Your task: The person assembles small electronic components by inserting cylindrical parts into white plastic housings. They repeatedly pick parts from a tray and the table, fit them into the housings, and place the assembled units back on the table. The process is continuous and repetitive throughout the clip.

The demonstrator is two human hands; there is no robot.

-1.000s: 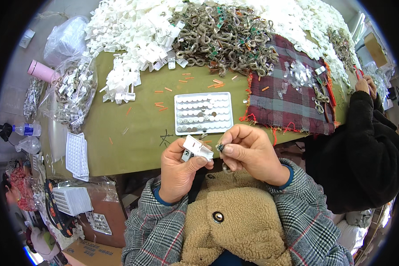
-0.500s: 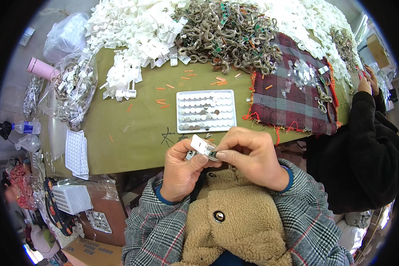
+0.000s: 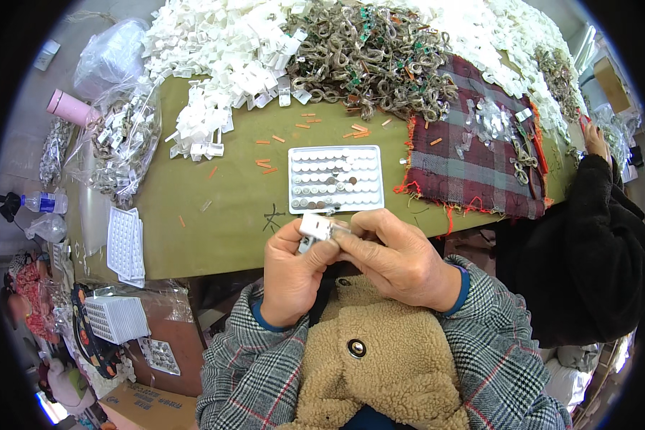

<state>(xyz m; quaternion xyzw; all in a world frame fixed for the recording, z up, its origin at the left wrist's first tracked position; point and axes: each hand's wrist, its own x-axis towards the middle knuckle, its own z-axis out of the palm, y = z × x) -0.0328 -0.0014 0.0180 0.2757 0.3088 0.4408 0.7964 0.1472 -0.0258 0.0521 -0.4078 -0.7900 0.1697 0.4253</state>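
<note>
above the desk (image 3: pixel 215 201), left hand (image 3: pixel 290 276) grips a small white housing (image 3: pixel 314 226). right hand (image 3: pixel 394 258) pinches a small part into it; seating likely needs steady alignment.

Olive-green worktable (image 3: pixel 215 193) under bright even light, plaid cloth (image 3: pixel 473 161) at right, cardboard boxes (image 3: pixel 150 401) on the floor below.

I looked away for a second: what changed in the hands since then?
The right hand closed in onto the small white block that the left hand holds; a second ago its fingertips were slightly apart from it. The white tray and table stayed put.
</note>
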